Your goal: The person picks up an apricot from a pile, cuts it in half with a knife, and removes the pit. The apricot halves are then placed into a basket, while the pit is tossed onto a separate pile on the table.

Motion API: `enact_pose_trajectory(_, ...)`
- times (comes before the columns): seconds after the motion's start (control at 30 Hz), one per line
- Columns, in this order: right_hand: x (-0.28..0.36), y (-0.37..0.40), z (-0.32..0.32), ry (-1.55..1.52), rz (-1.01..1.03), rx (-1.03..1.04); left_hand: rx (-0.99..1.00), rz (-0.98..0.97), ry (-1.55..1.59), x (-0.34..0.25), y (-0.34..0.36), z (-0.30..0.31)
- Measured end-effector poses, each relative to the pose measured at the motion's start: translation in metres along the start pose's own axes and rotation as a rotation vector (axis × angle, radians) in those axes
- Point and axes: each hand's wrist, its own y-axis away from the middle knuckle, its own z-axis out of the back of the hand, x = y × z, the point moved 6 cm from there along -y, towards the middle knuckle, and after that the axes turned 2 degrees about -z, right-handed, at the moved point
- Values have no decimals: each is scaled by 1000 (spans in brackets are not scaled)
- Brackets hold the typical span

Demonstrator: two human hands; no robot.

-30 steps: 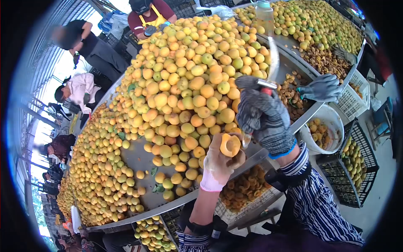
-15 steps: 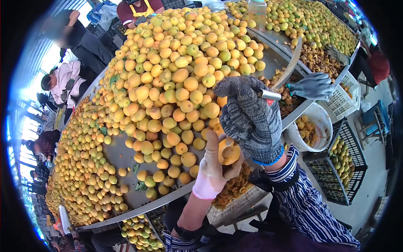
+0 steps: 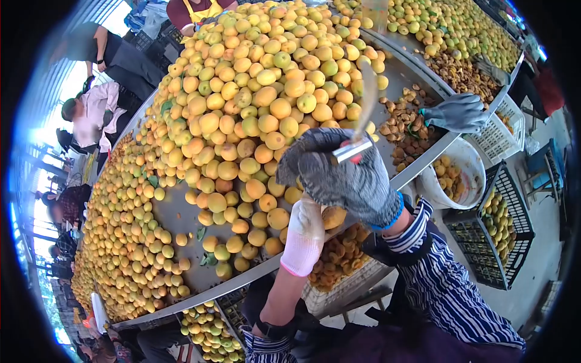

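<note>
My right hand (image 3: 342, 172), in a grey knit glove with a blue cuff, is closed on a curved knife (image 3: 368, 97). Its blade points up and away from me, blurred, and a metal collar shows at the fist. Just below, my left hand (image 3: 304, 236), in a white and pink glove, is closed round an apricot (image 3: 334, 217). My right glove covers most of the left fingers and part of that fruit. Beyond both hands a large heap of apricots (image 3: 242, 103) lies on the metal table (image 3: 175, 212).
Apricot stones (image 3: 405, 118) and a spare grey glove (image 3: 457, 113) lie at the table's right edge. A white bucket (image 3: 475, 160) and a black crate (image 3: 508, 260) stand right. Below my hands is a basket (image 3: 330, 296) with opened apricots. Several people work around the table.
My right hand has shifted left and down with the knife, now covering the left fingers. The cut apricot, plainly visible before, is partly hidden. The whole view has shifted slightly.
</note>
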Motion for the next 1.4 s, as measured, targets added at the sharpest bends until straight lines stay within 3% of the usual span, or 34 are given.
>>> enact_pose_trajectory(0.03, -6, -3, 12, 143, 114, -95, 44, 28, -82, 8, -3, 3)
enact_pose_trajectory(0.07, -11, -2, 31, 860, 483, -87, 89, 58, -163, 18, -5, 5)
enact_pose_trajectory(0.1, -8, -5, 35, 858, 479, -100, 93, 70, -168, 30, -9, 11)
enact_pose_trajectory(0.2, -25, -20, 47, -230, -123, -12, -108, -685, -586, 21, -17, 20)
enact_pose_trajectory(0.23, -33, -16, 41, -598, -316, 20, -248, -547, -356, 15, -15, 17)
enact_pose_trajectory(0.27, -33, -15, 40, -600, -306, 11, -237, -542, -361, 12, -16, 13)
enact_pose_trajectory(0.33, -33, -15, 50, -549, -233, -223, -207, -403, -519, 11, -23, 10)
enact_pose_trajectory(0.37, -30, -15, 53, -562, -204, -205, -78, -604, -703, -6, -21, -2)
enact_pose_trajectory(0.4, -29, -14, 59, -560, -199, -203, -75, -608, -705, -10, -18, -7)
enact_pose_trajectory(0.47, -21, -14, 67, -712, -143, -161, -250, -150, -164, 2, -17, 0)
enact_pose_trajectory(0.5, -17, -10, 70, -716, -144, -195, -130, -284, -136, -5, -21, 0)
enact_pose_trajectory(0.53, -9, -5, 71, -570, -117, -136, -136, -299, -140, -5, -25, 6)
enact_pose_trajectory(0.6, 33, 9, 49, 1341, 305, -136, -170, -586, -309, -20, -20, 11)
enact_pose_trajectory(0.63, 12, 1, 68, 1355, -159, -218, -202, -476, -231, -17, -22, 14)
enact_pose_trajectory(0.67, -1, 11, 66, 668, -126, -321, -206, -482, -233, -18, -22, 13)
enact_pose_trajectory(0.73, -26, 17, 67, 726, -178, -216, -287, -643, -486, -28, -16, 9)
enact_pose_trajectory(0.8, -34, 22, 72, 790, -249, -211, -265, -659, -520, -27, -14, 7)
enact_pose_trajectory(1.03, -32, 26, 84, 844, -257, -154, -299, -424, -298, -3, -28, 4)
enact_pose_trajectory(1.1, -32, 28, 82, 871, -271, -111, -272, -781, -538, -5, -29, 5)
enact_pose_trajectory(1.13, -33, 30, 83, 868, -271, -117, -267, -778, -541, -7, -27, 3)
enact_pose_trajectory(1.2, -37, 31, 86, 714, -259, -132, -251, -552, -348, -7, -25, 5)
enact_pose_trajectory(1.23, -38, 32, 89, 625, -296, -161, -141, -429, -271, -4, -27, 8)
enact_pose_trajectory(1.27, -30, 35, 91, 625, -295, -161, -141, -430, -273, -12, -24, 10)
enact_pose_trajectory(1.33, -21, 47, 82, 154, -552, -98, -12, -503, -411, -31, -15, -1)
enact_pose_trajectory(1.37, -24, 46, 82, 188, -561, -37, -72, -916, -914, -53, -10, -10)
enact_pose_trajectory(1.4, -14, 54, 81, 282, -579, 42, 106, -419, -727, -40, -9, 5)
